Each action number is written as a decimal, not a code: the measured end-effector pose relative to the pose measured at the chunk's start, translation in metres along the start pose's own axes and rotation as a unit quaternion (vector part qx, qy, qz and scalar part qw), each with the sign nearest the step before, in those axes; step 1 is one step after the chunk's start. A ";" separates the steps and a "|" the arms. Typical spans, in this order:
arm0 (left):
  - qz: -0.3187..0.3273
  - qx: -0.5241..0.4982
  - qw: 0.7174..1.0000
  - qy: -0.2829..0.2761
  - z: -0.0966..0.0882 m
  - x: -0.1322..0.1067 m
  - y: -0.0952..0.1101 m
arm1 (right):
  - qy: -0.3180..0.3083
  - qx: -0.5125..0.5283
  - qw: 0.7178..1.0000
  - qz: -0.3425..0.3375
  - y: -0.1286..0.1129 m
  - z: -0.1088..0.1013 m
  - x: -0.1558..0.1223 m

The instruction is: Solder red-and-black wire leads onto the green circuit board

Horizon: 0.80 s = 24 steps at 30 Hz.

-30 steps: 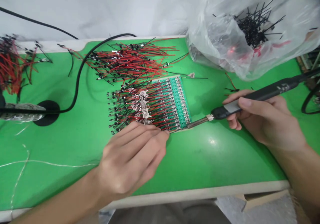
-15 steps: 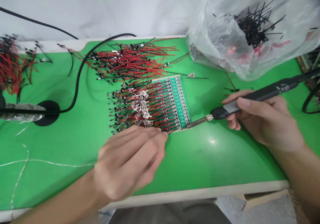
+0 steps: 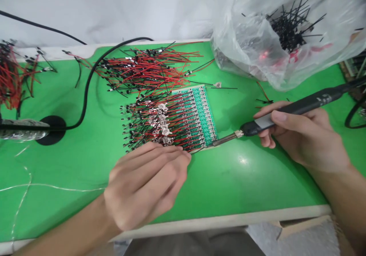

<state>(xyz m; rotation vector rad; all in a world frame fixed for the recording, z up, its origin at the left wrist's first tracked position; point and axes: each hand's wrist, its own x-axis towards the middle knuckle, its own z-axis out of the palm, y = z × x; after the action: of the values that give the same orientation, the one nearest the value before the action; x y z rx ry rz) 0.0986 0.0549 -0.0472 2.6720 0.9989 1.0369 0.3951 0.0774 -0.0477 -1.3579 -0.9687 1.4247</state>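
My right hand (image 3: 309,137) grips a black soldering iron (image 3: 303,105) like a pen. Its metal tip meets the lower right corner of a green circuit board (image 3: 210,113). Rows of red and black wires (image 3: 187,118) run left from the board's solder pads, with small clear parts (image 3: 163,122) lying over them. At the board's lower edge my left hand (image 3: 148,183) is closed, fingertips pinched on a thin black wire (image 3: 198,150) whose end reaches toward the iron's tip. The rest of that wire is hidden under the fingers.
A pile of red and black wires (image 3: 143,69) lies behind the board, another bunch (image 3: 10,80) at far left. A clear plastic bag (image 3: 243,46) with black-wired parts stands at back right. A black cable (image 3: 87,92) arches across the green mat (image 3: 243,183), near a solder spool (image 3: 25,130).
The view has shifted very slightly, moving the board and piles a little left in the picture. Both hands keep their grip, and the iron's tip stays at the board's corner.
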 end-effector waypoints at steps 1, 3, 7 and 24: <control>0.006 -0.003 1.000 0.002 0.000 0.000 -0.001 | -0.001 0.001 1.000 0.001 0.000 0.000 0.000; 0.007 -0.006 1.000 0.002 0.001 -0.001 -0.002 | -0.002 0.001 1.000 0.001 0.000 0.000 0.000; 0.001 -0.003 1.000 0.000 0.001 -0.001 -0.002 | -0.001 0.001 1.000 0.001 0.000 0.000 -0.001; 0.011 -0.020 1.000 -0.003 0.003 -0.003 -0.004 | -0.004 0.007 1.000 0.000 0.000 -0.001 -0.001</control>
<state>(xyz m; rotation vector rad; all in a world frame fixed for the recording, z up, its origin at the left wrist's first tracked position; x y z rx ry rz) 0.0965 0.0559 -0.0524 2.6585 0.9392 1.0415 0.3964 0.0766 -0.0476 -1.3429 -0.9627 1.4363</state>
